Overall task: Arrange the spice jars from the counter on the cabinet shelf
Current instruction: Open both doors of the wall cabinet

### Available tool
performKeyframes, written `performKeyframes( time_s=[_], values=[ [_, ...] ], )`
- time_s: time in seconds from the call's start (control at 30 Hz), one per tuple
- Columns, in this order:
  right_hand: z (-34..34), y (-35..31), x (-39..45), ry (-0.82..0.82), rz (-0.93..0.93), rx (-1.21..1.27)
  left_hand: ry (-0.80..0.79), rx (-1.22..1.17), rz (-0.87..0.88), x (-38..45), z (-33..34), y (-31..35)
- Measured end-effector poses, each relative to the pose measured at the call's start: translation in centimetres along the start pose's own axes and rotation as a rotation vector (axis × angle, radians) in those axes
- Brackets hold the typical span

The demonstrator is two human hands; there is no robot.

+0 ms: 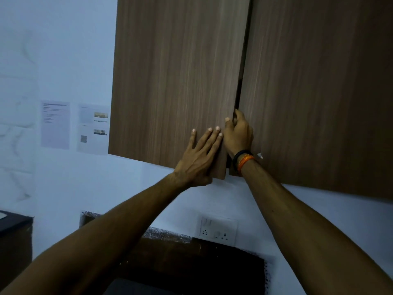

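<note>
Right hand [238,133] has its fingers hooked round the left door [176,81] edge near the bottom corner, probably for leverage; left hand [200,154] lies flat, fingers spread, steadying it.

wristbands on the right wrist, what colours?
One black, one orange wristband, stacked on the right wrist; seen clearly in the head view.

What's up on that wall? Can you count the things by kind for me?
Cabinet doors: 2, the left door and the right door
Paper sheets: 2, one beside the other
Socket plates: 1
Total: 5
</note>
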State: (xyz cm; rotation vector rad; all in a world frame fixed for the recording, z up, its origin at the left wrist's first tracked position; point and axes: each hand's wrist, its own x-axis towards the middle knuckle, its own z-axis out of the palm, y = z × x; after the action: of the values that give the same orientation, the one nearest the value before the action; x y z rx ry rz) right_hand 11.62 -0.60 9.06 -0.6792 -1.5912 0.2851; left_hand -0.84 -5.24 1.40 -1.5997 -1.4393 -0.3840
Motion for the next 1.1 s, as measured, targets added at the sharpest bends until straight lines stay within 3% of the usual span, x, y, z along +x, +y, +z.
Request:
performKeyframes(
  time_s=[0.3, 0.6, 0.9, 1.1],
  values=[
    [-1.6, -3.8, -3.3, 0.128, -0.143, 0.142, 0.14, -0.314, -0.274, -2.4, -5.7, 2.7],
    [-2.8, -9.3, -5.7, 0.092, -0.354, 0.263, 0.239, -0.43, -0.289, -7.7, -11.7, 2.2],
    [0.2, -14.6, -8.8, -0.097, -0.439, 0.578, 0.32, -0.376, -0.323, -13.2, -16.7, -0.2],
    [1.7, -18.6, -11.0, -0.208, -0.479, 0.617, 0.352, -0.428, -0.325, -16.6, -19.6, -2.8]
  ],
)
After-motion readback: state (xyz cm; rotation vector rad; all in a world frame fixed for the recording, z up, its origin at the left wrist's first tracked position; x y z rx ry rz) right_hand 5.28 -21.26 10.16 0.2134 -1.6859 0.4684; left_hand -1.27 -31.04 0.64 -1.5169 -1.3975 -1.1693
